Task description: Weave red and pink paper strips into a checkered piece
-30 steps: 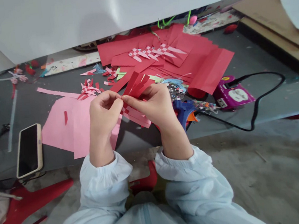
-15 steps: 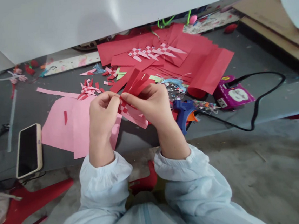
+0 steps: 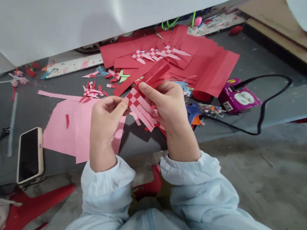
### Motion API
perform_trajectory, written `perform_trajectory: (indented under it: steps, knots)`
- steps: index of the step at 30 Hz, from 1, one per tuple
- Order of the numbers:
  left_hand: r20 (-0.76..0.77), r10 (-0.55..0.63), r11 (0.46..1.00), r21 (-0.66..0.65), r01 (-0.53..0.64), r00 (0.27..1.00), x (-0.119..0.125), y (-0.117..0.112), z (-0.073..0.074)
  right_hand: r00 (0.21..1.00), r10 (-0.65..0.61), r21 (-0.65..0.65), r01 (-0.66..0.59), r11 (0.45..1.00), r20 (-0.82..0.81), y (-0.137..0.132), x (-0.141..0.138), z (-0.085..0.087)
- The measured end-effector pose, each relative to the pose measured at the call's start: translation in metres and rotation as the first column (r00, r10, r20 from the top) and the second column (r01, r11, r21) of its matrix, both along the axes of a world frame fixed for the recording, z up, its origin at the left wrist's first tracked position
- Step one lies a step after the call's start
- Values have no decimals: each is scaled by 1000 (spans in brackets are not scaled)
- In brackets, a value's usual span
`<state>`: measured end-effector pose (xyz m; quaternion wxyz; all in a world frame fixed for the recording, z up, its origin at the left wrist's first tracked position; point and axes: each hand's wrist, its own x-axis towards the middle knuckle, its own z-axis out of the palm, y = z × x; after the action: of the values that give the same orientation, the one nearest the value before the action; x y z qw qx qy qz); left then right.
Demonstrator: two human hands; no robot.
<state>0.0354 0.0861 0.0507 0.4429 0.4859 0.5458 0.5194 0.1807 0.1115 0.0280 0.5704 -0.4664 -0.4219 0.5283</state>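
Between my hands is a woven paper piece (image 3: 134, 99) of red and pink strips, checkered where they cross. Its pink strips trail down toward me, while the red ones point up and to the right. My right hand (image 3: 170, 100) pinches it at the right with the thumb on top. At its left corner, the thumb and fingertips of my left hand (image 3: 104, 123) are pinched together on its edge. Pink paper sheets (image 3: 68, 128) lie left of and beneath my left hand. A blue hot glue gun (image 3: 193, 112) is partly hidden behind my right wrist.
Red paper sheets (image 3: 211, 66) are piled at the back, with several finished checkered paper fish (image 3: 153, 54) on them. Paper scraps (image 3: 91, 91) lie left of the pile. A phone (image 3: 29, 154) rests at the front left. A purple box (image 3: 238, 96) with a black cable and cardboard (image 3: 278, 34) are at right.
My right hand has moved a little right and turned the woven piece, so its red strips lean further right. More of the checkered part shows. The left hand has barely shifted.
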Motion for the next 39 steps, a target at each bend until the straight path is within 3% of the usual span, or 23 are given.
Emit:
perform_trajectory:
  steps: [7,20,26,35,39]
  knots:
    - [6,78,996,39,-78,997,-1,-1,-3,980,195,15,-196,980,37,-1,8,3]
    - [3,26,999,23,-26,1000,-1,0,-1,986,163,10,-163,987,46,-1,7,6]
    - [-95,-44,999,-10,43,995,0,-2,-1,985,170,5,-170,985,-28,0,6,4]
    - [-33,28,999,37,-27,999,-2,-1,-4,948,316,23,-315,949,-36,-2,13,4]
    - [-43,-7,1000,20,8,999,0,-2,-2,945,323,17,-323,946,-51,-2,12,4]
